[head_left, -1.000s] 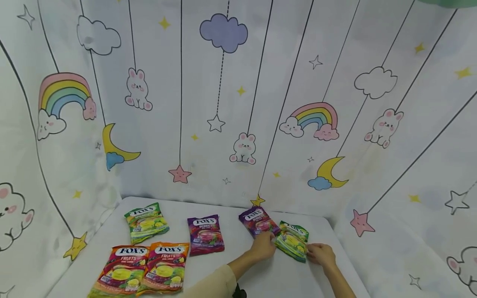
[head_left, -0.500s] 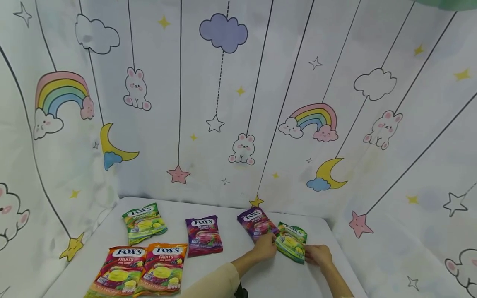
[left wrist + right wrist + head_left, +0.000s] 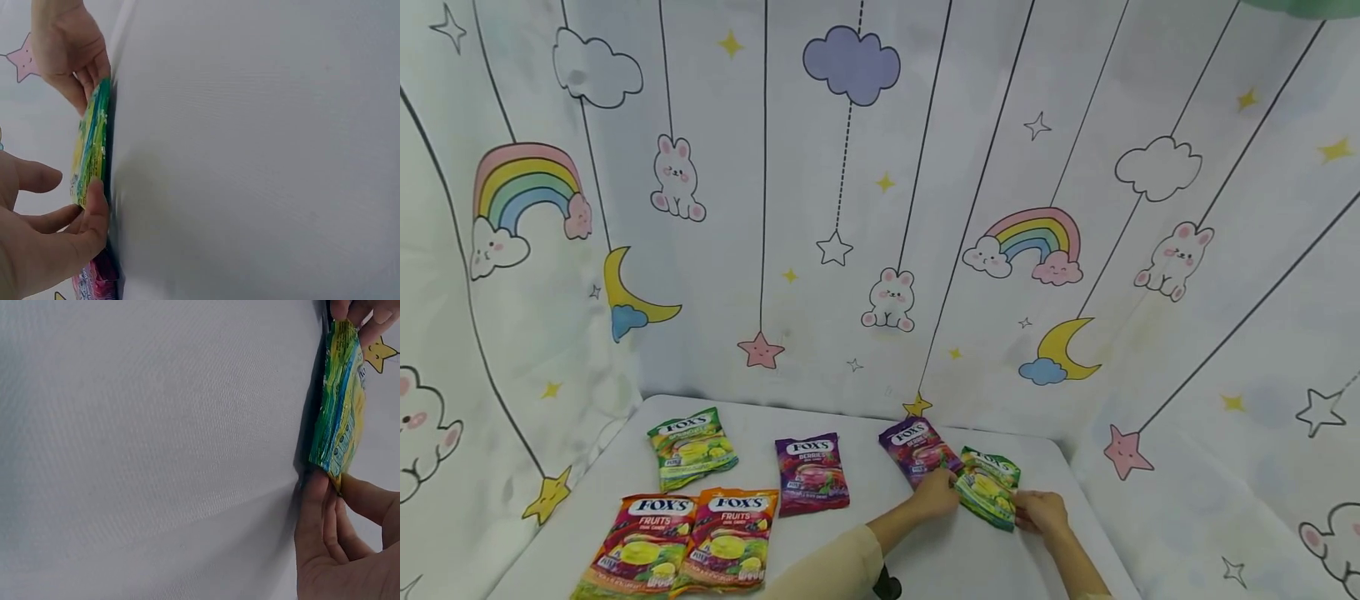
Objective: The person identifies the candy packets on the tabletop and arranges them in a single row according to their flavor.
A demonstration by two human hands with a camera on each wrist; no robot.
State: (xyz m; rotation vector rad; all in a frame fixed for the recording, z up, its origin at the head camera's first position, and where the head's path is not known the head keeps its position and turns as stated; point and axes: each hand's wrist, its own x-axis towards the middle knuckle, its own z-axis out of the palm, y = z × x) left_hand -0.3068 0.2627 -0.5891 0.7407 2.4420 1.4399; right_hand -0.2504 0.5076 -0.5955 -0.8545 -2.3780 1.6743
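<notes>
A green Fox's candy bag (image 3: 987, 488) lies tilted between my two hands, partly beside a purple Berries bag (image 3: 919, 450). My right hand (image 3: 1043, 512) pinches its lower right corner, thumb above and fingers under in the right wrist view. My left hand (image 3: 936, 493) is at the bag's left edge. In the left wrist view, a fingertip touches the green bag (image 3: 92, 144), while the thumb (image 3: 40, 177) stands apart from it. The purple bag's lower end is partly hidden behind my left hand.
At the left of the white table (image 3: 820, 550) lie another green bag (image 3: 692, 450) and two orange Fruits bags, one (image 3: 643, 546) beside the other (image 3: 727, 540). A second purple bag (image 3: 812, 473) lies mid-table. Patterned cloth (image 3: 820, 167) surrounds the table behind and at both sides.
Both hands and the green bag between them stay nearly in place. The head view shifts very slightly.
</notes>
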